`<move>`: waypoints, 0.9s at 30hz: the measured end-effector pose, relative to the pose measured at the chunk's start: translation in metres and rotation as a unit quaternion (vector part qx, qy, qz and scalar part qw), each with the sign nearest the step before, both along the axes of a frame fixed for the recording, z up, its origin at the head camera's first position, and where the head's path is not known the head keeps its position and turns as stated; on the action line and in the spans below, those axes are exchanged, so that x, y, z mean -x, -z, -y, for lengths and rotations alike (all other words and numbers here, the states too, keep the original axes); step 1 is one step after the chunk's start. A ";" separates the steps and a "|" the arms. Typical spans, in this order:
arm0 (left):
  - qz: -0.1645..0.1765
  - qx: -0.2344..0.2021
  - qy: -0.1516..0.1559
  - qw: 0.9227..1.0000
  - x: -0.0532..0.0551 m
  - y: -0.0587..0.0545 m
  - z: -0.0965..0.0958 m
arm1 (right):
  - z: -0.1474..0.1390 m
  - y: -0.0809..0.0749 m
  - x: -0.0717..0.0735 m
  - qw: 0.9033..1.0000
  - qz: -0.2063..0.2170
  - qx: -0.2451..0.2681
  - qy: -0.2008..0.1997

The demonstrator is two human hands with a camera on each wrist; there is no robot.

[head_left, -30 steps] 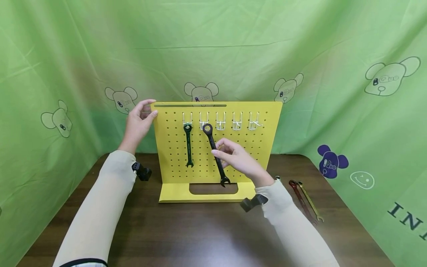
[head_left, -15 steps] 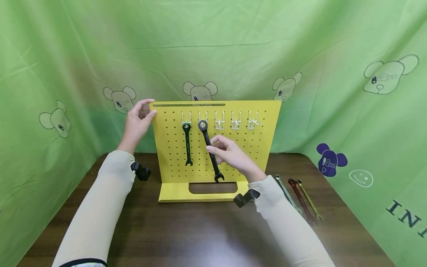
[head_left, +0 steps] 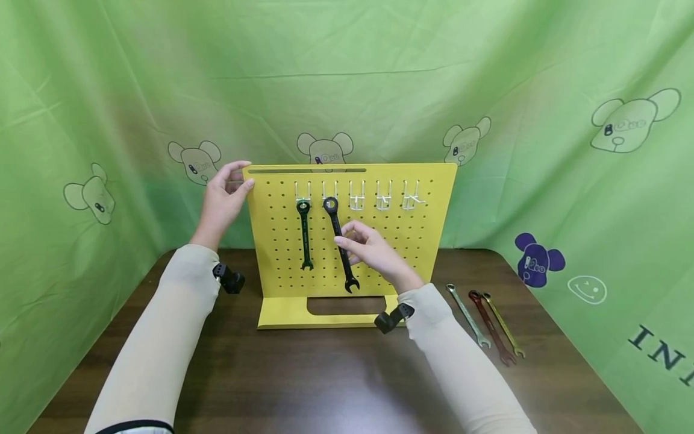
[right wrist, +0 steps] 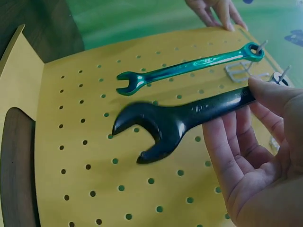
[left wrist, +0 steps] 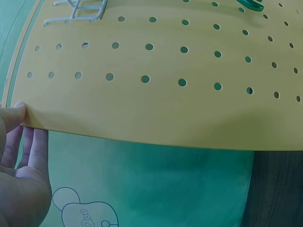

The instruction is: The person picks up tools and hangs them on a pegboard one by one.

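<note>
A yellow pegboard (head_left: 390,247) stands upright on the table. My left hand (head_left: 221,199) grips its upper left edge, with the thumb (left wrist: 16,112) on the front face and the fingers behind. My right hand (head_left: 374,248) pinches a black combination wrench (head_left: 341,253) by its shank, open end down and tilted to the right. The wrench's ring end is at the second hook from the left, whose tip shows through the ring in the right wrist view. Left of it, a green combination wrench (right wrist: 189,66) hangs by its ring from the first hook.
Several white wire hooks run along the board's upper part, among them the rightmost hook (head_left: 412,198). On the table (head_left: 303,380) at the right lie a silver wrench (head_left: 467,314), a red wrench (head_left: 490,325) and a yellow wrench (head_left: 504,325). A green curtain (head_left: 347,78) surrounds the table.
My right hand has moved left with the black wrench, bringing its ring onto the second hook, and the wrench's lower end has swung left. My left hand keeps its grip on the board.
</note>
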State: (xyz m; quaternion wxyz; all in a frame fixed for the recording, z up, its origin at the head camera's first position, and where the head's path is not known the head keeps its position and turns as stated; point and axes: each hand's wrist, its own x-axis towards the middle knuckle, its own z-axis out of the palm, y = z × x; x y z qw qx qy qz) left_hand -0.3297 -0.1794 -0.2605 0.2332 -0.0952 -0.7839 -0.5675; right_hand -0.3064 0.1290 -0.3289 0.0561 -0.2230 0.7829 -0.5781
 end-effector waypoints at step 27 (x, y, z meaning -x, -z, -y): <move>0.000 0.001 -0.010 1.000 0.001 0.000 -0.001 | 0.016 0.015 0.015 0.997 0.048 0.018 0.050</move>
